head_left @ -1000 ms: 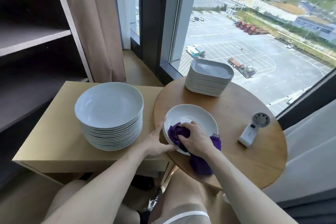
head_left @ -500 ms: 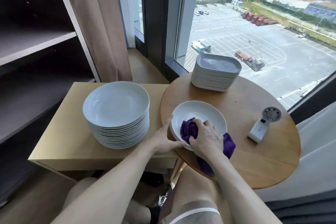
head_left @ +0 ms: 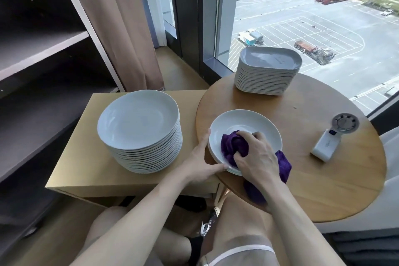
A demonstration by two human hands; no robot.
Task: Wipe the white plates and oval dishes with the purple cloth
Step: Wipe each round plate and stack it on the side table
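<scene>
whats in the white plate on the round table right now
A bunched purple cloth lies in the round white plate, gripped by the right hand. The plate's surface beneath cloth and hand is hidden.

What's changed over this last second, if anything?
Very little. The right hand, still gripping the purple cloth, has rubbed it slightly toward the middle of the plate. The left hand still steadies the plate's near rim. The round plate stack, oval dish stack and handheld fan stayed put; the camera itself shifted.
</scene>
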